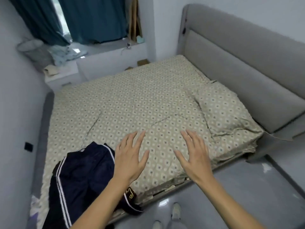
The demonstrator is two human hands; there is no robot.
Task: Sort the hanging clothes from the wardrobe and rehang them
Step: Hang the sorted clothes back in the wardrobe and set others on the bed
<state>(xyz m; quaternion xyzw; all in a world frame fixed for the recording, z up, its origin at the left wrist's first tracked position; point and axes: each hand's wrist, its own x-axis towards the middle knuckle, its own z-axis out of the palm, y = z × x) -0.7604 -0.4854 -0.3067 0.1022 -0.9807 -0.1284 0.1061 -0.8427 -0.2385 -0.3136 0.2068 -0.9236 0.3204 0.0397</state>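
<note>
A dark navy garment point(82, 176) with white side stripes lies crumpled on the near left corner of the bed point(132, 100), with a thin hanger hook poking out at its top edge. My left hand point(130, 156) hovers just right of it, fingers spread and holding nothing. My right hand point(194, 156) is held out beside it over the patterned sheet, also spread and empty. Both palms face down above the mattress. No wardrobe is in view.
A patterned pillow point(226, 111) lies at the bed's right end against the grey padded headboard point(239, 63). Teal curtains point(92, 19) hang over a window ledge with a basket point(33, 50) and loose cloth. Grey floor and my shoes point(175, 210) are at the bottom right.
</note>
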